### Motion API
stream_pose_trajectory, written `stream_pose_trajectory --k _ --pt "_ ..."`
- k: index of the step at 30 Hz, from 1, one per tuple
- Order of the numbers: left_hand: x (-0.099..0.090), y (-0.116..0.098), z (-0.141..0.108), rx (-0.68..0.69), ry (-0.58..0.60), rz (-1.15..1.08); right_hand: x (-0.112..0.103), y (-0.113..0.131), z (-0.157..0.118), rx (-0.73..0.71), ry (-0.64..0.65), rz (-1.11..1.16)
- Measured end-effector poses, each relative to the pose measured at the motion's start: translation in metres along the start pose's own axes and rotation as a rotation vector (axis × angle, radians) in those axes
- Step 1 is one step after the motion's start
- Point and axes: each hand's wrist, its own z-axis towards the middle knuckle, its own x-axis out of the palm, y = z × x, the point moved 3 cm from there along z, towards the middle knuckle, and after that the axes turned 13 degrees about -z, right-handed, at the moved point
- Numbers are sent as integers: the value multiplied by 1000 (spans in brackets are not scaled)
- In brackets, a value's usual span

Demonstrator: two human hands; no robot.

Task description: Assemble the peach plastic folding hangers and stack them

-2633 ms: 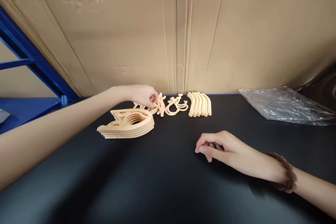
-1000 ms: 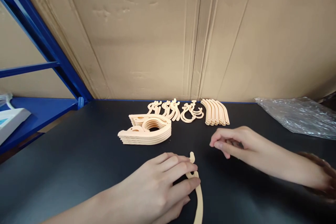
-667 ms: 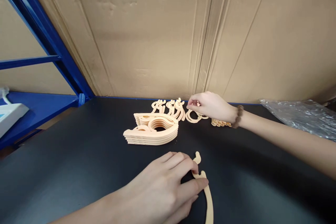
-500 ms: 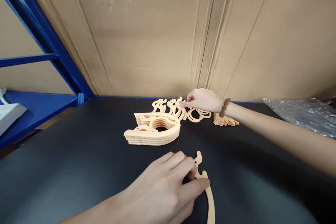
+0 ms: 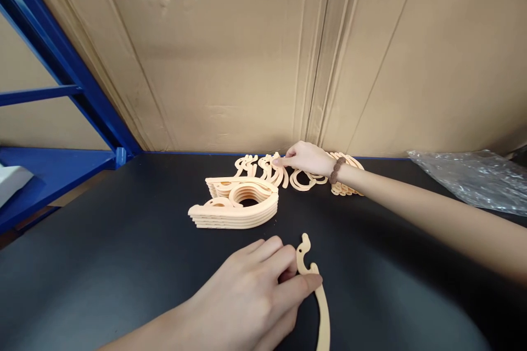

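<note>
My left hand (image 5: 263,285), near the front of the dark table, is closed on a beige plastic hanger piece (image 5: 323,307) with a curved arm and a notched, hooked end. At the back my right hand (image 5: 304,158) is pinched at a row of small curved hanger pieces (image 5: 269,170), its fingertips on the rightmost ones. Between the hands, to the left, lies a neat stack of folded beige hangers (image 5: 234,216). Ring-shaped pieces (image 5: 302,181) lie under and beside my right hand. More flat pieces (image 5: 343,189) fan out behind the wrist, partly hidden by it.
A cardboard wall (image 5: 230,66) rises right behind the black table (image 5: 102,241). Clear plastic wrap (image 5: 465,181) lies at the back right. At the left stand a blue metal frame (image 5: 74,60) and a blue shelf (image 5: 53,175) with a white object (image 5: 14,181).
The view has shifted slightly, so everything sits a little further left. Both hands keep nearly the same places and grips. More of the fanned pieces shows behind my right wrist.
</note>
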Motion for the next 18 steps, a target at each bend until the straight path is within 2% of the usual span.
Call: stream_pose_trajectory --k 8,12,15,18 --pt "-1 -3 -5 31 -16 -4 -2 -1 2 34 -21 152" --pt "1 0 -9 49 -78 -38 -11 -6 -2 -5 -75 294" --pt "1 1 -10 50 -165 -22 -21 -11 -25 -79 -120 425" --pt "1 2 -9 60 -185 23 -19 -13 -66 -165 -96 531"
